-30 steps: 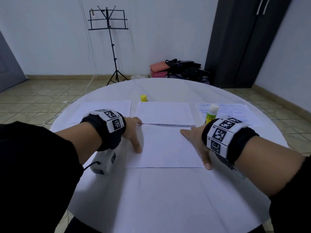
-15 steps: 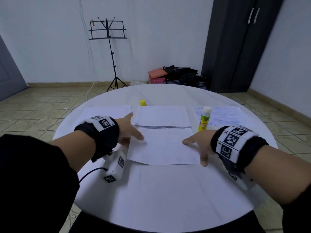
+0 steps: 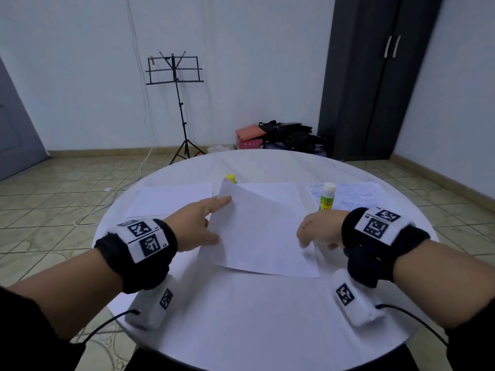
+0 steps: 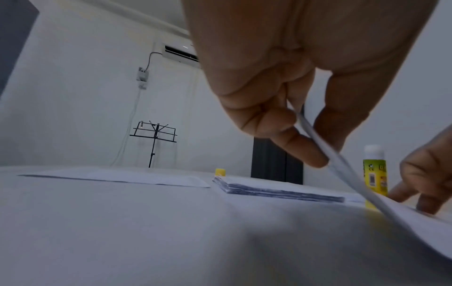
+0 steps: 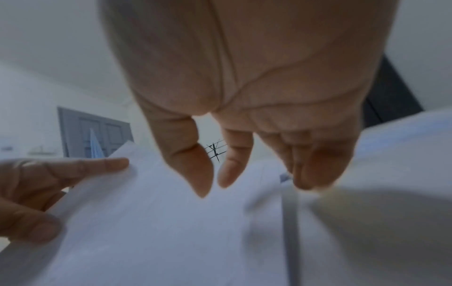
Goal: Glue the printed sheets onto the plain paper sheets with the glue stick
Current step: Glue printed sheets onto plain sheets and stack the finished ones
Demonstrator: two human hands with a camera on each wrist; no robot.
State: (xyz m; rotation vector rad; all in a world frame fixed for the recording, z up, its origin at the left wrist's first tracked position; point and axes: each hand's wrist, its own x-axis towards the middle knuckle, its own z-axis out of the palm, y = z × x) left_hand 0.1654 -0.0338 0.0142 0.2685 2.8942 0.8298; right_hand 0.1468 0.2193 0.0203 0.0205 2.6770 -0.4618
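Note:
My left hand (image 3: 211, 218) pinches the left edge of a white sheet (image 3: 265, 236) and holds that edge up off the table, so the sheet slopes down to the right. The left wrist view shows the sheet's edge (image 4: 342, 168) between thumb and fingers. My right hand (image 3: 313, 231) hangs over the sheet's right side with loosely curled fingers (image 5: 232, 170), their tips touching the paper. A green-and-yellow glue stick (image 3: 326, 198) stands uncapped just beyond the right hand. Its yellow cap (image 3: 231, 178) sits behind the lifted corner. A paper stack (image 3: 278, 191) lies behind the sheet.
A single plain sheet (image 3: 171, 199) lies at the left of the round white table (image 3: 241, 317), and printed sheets (image 3: 359, 194) lie at the right beyond the glue stick. A music stand (image 3: 176, 103), bags and a dark wardrobe stand on the floor beyond.
Both hands lay flat on the sheet before. The left hand has taken its left edge and raised it; the right hand's fingers have curled. The sheet has slid toward me.

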